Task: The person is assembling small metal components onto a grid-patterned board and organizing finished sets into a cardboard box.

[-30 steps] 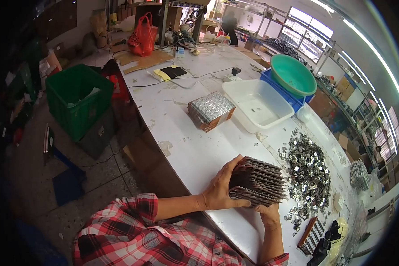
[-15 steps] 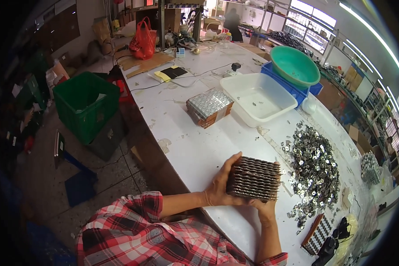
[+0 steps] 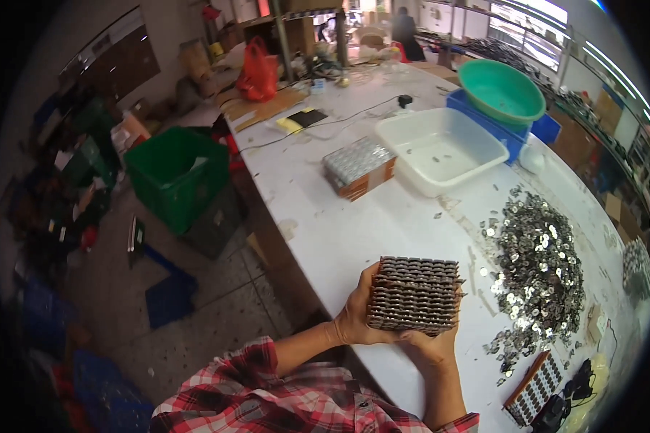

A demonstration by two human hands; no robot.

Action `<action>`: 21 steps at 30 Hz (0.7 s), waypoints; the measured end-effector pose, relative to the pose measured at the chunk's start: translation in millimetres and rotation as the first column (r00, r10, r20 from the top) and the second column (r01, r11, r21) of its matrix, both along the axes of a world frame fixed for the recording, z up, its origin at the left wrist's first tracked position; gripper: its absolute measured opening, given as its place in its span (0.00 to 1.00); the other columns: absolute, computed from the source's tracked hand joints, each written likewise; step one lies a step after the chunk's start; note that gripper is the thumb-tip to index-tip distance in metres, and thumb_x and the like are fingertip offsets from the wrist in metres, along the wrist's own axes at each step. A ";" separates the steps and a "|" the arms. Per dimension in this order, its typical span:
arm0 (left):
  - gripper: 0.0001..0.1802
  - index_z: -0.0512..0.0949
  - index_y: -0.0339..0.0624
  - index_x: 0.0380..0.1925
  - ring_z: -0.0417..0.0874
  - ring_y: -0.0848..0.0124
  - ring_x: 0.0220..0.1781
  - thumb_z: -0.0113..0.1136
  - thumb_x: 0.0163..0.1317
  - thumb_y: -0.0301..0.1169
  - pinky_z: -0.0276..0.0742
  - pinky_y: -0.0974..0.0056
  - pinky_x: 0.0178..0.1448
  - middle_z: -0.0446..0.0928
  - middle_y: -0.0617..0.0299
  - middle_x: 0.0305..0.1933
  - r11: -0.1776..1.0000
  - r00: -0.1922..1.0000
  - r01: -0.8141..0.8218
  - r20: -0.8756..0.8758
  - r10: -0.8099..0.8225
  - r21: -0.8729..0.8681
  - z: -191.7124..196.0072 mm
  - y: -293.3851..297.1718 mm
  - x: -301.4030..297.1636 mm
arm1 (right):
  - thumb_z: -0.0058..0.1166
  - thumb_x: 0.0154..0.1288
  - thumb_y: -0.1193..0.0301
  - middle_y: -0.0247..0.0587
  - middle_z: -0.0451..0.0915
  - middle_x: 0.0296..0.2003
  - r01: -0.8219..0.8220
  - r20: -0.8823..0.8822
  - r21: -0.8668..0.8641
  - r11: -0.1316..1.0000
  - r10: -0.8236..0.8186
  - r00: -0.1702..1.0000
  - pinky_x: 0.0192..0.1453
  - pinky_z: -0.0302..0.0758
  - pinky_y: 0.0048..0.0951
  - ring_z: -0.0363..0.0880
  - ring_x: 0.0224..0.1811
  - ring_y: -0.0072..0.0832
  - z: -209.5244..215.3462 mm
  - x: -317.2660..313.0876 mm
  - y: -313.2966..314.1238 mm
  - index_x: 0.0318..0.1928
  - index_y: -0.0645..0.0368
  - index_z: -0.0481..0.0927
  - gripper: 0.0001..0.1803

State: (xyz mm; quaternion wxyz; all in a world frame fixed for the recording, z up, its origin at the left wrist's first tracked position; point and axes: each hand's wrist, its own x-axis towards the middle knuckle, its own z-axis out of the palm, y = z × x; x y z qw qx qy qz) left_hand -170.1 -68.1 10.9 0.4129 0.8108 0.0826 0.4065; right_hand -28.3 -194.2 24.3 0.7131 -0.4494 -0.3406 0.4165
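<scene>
Between my hands, over the near edge of the table, is a block-shaped stack of thin brown boards with rows of small dark metal pieces (image 3: 414, 296). My left hand (image 3: 355, 312) wraps its left side, the thumb up along the edge. Closed on the lower right side is my right hand (image 3: 435, 344); its fingers are partly hidden behind the stack. To the right of the stack lies a loose heap of small shiny metal parts (image 3: 538, 270). A single brown board with rows of slots (image 3: 534, 390) rests below that heap.
Farther back stand another stack with a silvery top (image 3: 359, 166), a white plastic tub (image 3: 477, 167) and a green basin (image 3: 502, 90) on a blue crate (image 3: 516, 137). A red bag (image 3: 258, 72) sits at the far left end. On the floor is a green bin (image 3: 173, 180).
My view has shifted, so the table's things appear farther right. The stack in my hands has tilted, turning its layered side more squarely toward me. Both hands keep their hold.
</scene>
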 end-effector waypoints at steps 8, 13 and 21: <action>0.41 0.69 0.38 0.70 0.80 0.57 0.66 0.72 0.55 0.30 0.76 0.54 0.73 0.79 0.55 0.64 0.854 0.907 -0.170 -0.261 0.331 0.492 -15.8 -37.6 -213.7 | 0.88 0.38 0.59 0.58 0.69 0.69 -0.220 0.583 -0.105 0.970 0.239 0.777 0.76 0.66 0.42 0.70 0.72 0.44 34.3 -146.3 17.0 0.77 0.68 0.48 0.73; 0.35 0.73 0.35 0.64 0.85 0.66 0.56 0.67 0.53 0.22 0.81 0.60 0.62 0.84 0.56 0.54 0.410 0.978 -0.138 -0.060 0.198 -0.901 -20.0 -26.1 -254.8 | 0.83 0.47 0.63 0.49 0.74 0.65 -0.533 -0.042 -0.289 0.795 0.546 0.837 0.73 0.70 0.40 0.74 0.68 0.38 -34.6 -200.4 58.0 0.77 0.63 0.52 0.63; 0.37 0.75 0.35 0.64 0.81 0.66 0.60 0.67 0.66 0.53 0.73 0.60 0.68 0.82 0.53 0.58 0.494 0.993 -0.081 -0.114 -0.038 -0.866 -90.9 43.5 -207.3 | 0.67 0.52 0.68 0.50 0.84 0.54 -0.460 -0.504 -0.494 0.738 0.188 0.843 0.61 0.84 0.46 0.87 0.51 0.44 -168.5 -123.3 55.9 0.66 0.66 0.73 0.38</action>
